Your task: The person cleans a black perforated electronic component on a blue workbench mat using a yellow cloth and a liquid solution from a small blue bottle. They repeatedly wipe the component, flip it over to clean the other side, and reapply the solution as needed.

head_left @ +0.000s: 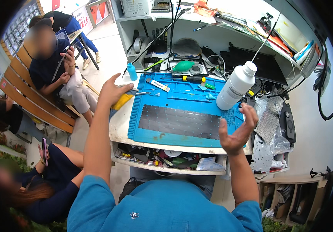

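Observation:
My left hand [112, 91] is at the left edge of the blue work mat [158, 138], its fingers stretched out and apart. Below and beside it lies a yellow and grey piece, perhaps a cloth [122, 101]; whether my fingers touch it I cannot tell. A small light-blue bottle [132, 72] stands just beyond. My right hand [239, 133] is over the mat's right side, thumb up and fingers half bent, holding nothing. Behind it stands a large white bottle [236, 86] with a thin spout. Between my hands a long dark thin panel [180, 120] with small dots lies on the mat.
A yellow-black screwdriver [193, 79] and green air blower [183, 66] lie toward the back. Below the bench edge, an open drawer [166, 169] holds clutter. Metal plates and plastic bags [272, 135] crowd the right. Seated people [54, 73] are at the left.

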Available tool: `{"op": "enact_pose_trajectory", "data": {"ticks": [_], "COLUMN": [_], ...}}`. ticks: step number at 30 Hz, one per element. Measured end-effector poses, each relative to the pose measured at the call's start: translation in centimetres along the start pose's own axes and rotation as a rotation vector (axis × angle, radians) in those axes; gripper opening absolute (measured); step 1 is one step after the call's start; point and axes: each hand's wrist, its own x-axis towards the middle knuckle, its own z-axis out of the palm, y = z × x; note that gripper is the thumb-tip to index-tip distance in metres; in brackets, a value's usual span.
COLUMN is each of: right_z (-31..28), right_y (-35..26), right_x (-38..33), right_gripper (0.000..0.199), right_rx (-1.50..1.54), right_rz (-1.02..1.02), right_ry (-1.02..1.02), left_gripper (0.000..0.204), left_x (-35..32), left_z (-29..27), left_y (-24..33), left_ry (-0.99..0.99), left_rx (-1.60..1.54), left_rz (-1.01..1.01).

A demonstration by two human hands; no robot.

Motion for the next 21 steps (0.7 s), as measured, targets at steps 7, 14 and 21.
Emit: {"op": "enact_pose_trajectory", "data": {"ticks": [7,14,21], "right_z": [-0.8,-1.0,0.5], "right_y": [-2.8,-3.0,-3.1], "right_x": [-1.0,-1.8,1.1], "right_gripper": [0.068,0.062,0.061], "right_rx": [0.136,0.172,0.402], "right_rz": [0.058,0.152,0.349], "right_ry": [-0.126,-0.223,-0.422], "left_gripper": [0.100,0.078,0.043], "left_x": [5.9,7.6,-1.3], "left_z": [-0.1,0.5,-0.1], "left_y": [3.6,2.3,11.2], "left_ry": [-0.017,0.022,-0.449], "left_rx": [0.231,0.317,-0.234], "left_rz": [0.056,0.100,0.437]}}
